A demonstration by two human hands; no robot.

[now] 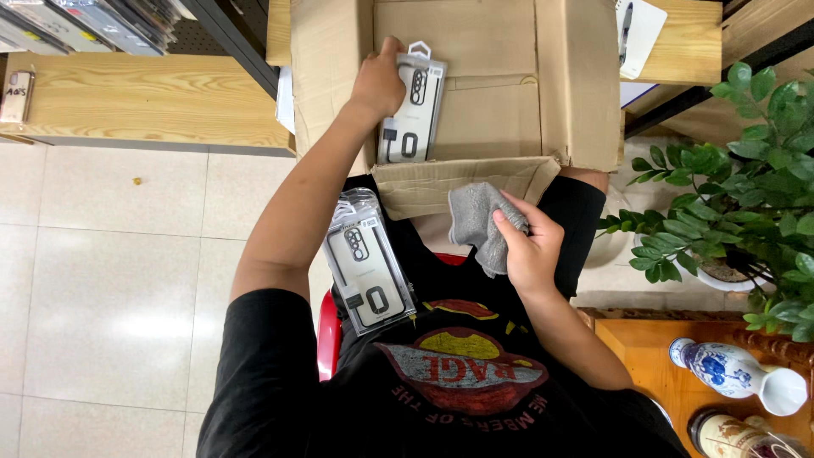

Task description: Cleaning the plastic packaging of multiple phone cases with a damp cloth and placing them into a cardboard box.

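My left hand (379,82) reaches into an open cardboard box (509,102) and grips a packaged phone case (413,106) near its top edge. My right hand (530,246) is closed on a grey cloth (477,222) just below the box's front flap. A stack of similar clear phone case packages (366,263) lies on my lap, beside my left forearm. I sit on a red stool (327,332) in a black printed shirt.
A wooden shelf (144,102) runs along the left, with more packaged cases above it. A leafy potted plant (738,187) stands at the right. A blue and white vase (733,373) lies on a wooden table (653,356) at the lower right. Pale floor tiles (110,280) spread left.
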